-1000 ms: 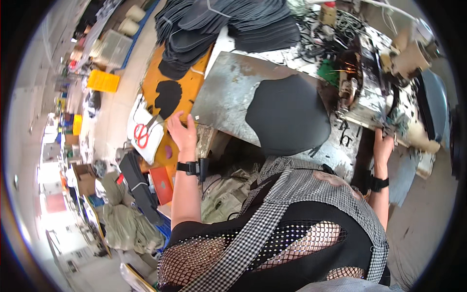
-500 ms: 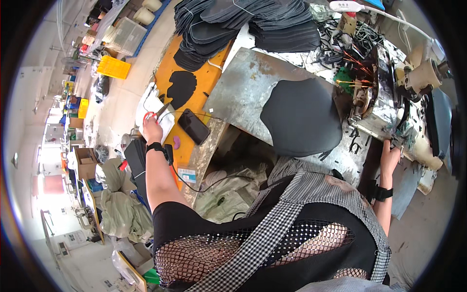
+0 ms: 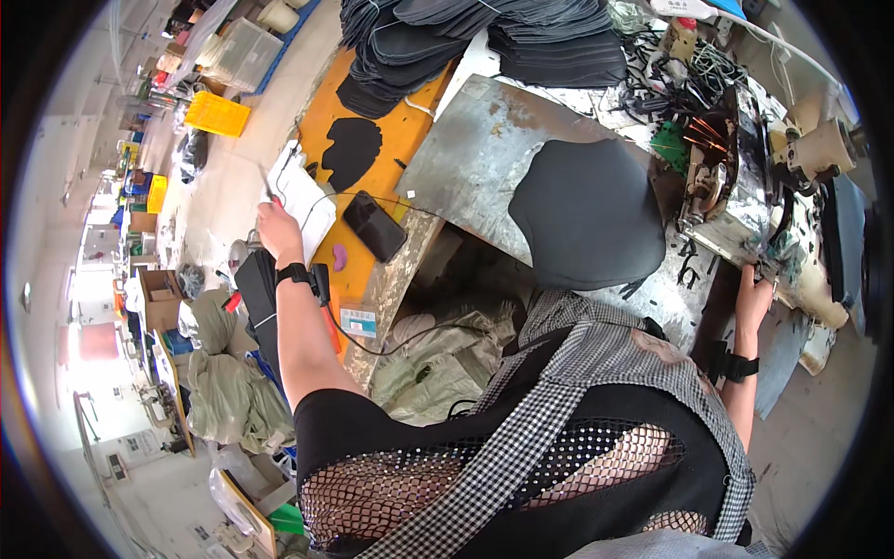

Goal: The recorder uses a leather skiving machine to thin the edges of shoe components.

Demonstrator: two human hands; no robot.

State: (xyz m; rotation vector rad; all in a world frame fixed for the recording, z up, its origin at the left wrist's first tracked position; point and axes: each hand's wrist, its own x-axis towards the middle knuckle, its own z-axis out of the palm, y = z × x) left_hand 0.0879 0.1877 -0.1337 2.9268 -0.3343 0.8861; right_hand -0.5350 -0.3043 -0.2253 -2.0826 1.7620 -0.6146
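My left hand [image 3: 279, 233] is closed around a pair of red-handled scissors [image 3: 276, 199], raised beside the white paper at the orange board's left edge. At the far right, my right hand [image 3: 754, 298] is closed at the lower side of a bench machine [image 3: 740, 210]; what its fingers grip is hidden. Orange sparks [image 3: 705, 133] spray out of the machine toward the back left. A dark grey, rounded panel [image 3: 591, 216] lies on the metal plate [image 3: 452, 154] before me, apart from both hands.
Stacks of dark panels [image 3: 424, 42] lie at the back, next to a heap of black scraps [image 3: 675, 70]. On the orange board [image 3: 410, 102] are a black phone [image 3: 374, 226] and a dark cut piece [image 3: 352, 154]. A pale sack [image 3: 438, 368] sits below the bench's gap.
My left hand has moved slightly left and up with the scissors, turning their blades from pointing right to pointing up. My right hand stays at the machine. The sparks have shrunk.
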